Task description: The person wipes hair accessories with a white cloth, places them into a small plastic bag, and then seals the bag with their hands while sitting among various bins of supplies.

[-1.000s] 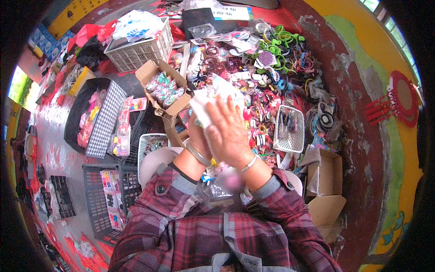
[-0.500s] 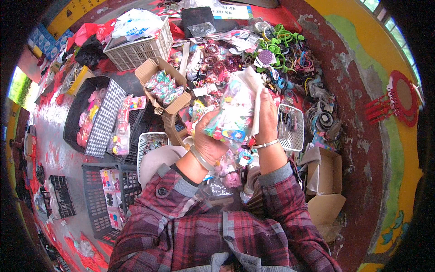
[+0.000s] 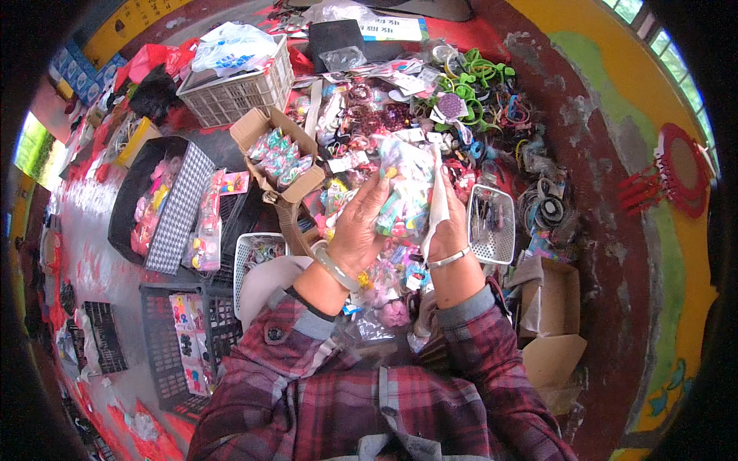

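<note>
a clear plastic bag of small multicoloured items [image 3: 404, 188] is held up over the heaped goods, between the person's two hands: the left hand [image 3: 358, 230] has its fingers clamped on the bag's left side, and the right hand [image 3: 452, 227] has its fingers clamped on a thin white flap [image 3: 435, 211] at its right edge; i cannot tell whether the flap belongs to the bag. below and beyond it, hair ornaments and small packets lie in a dense pile on a red covering, with bright green plastic headbands [image 3: 470, 77] near the far right. just right of the right hand is a white perforated plastic basket [image 3: 492, 259] of slim dark pieces. on the left are an open brown cardboard box [image 3: 309, 183] of clear packets, a black box with a houndstooth-patterned side [image 3: 181, 211], a pale slatted plastic crate [image 3: 234, 104] topped by a white plastic bag with blue print [image 3: 233, 48], and a black lattice plastic crate [image 3: 157, 338]. the room's right wall is yellow with a painted green band [image 3: 653, 253], a round red hanging ornament [image 3: 684, 170] and a barred window [image 3: 676, 65]; daylight shows through an opening [image 3: 34, 144] at far left.
</note>
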